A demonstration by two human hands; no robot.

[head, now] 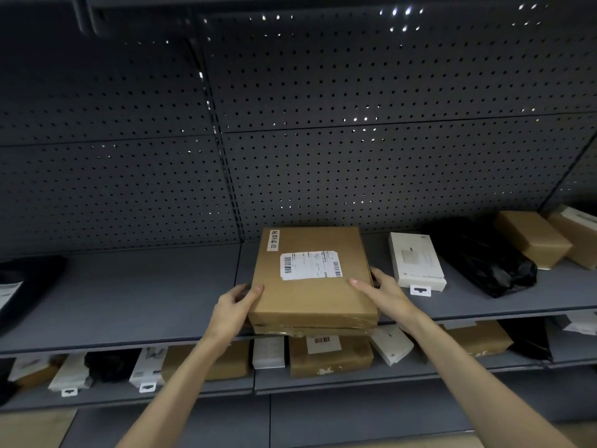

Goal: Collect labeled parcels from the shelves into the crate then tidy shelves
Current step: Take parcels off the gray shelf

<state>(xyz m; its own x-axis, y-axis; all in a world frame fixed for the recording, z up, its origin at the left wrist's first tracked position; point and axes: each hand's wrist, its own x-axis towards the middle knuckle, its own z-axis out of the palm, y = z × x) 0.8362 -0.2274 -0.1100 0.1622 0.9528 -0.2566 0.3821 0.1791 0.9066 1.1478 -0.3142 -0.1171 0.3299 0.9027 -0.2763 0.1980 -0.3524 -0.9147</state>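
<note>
A flat brown cardboard parcel (pixel 310 297) with a white barcode label and a small side sticker lies on the grey upper shelf (pixel 129 302), its front edge reaching the shelf lip. My left hand (pixel 234 307) grips its left front corner, thumb on top and fingers under the side. My right hand (pixel 384 294) holds the right side, thumb on the top face and fingers curled round the edge. No crate is in view.
On the same shelf to the right lie a white box (pixel 416 261), a black plastic bag (pixel 487 263) and two brown boxes (pixel 533 237). A dark packet (pixel 22 286) sits far left. The lower shelf (pixel 323 383) holds several brown, white and black parcels. Perforated back panel behind.
</note>
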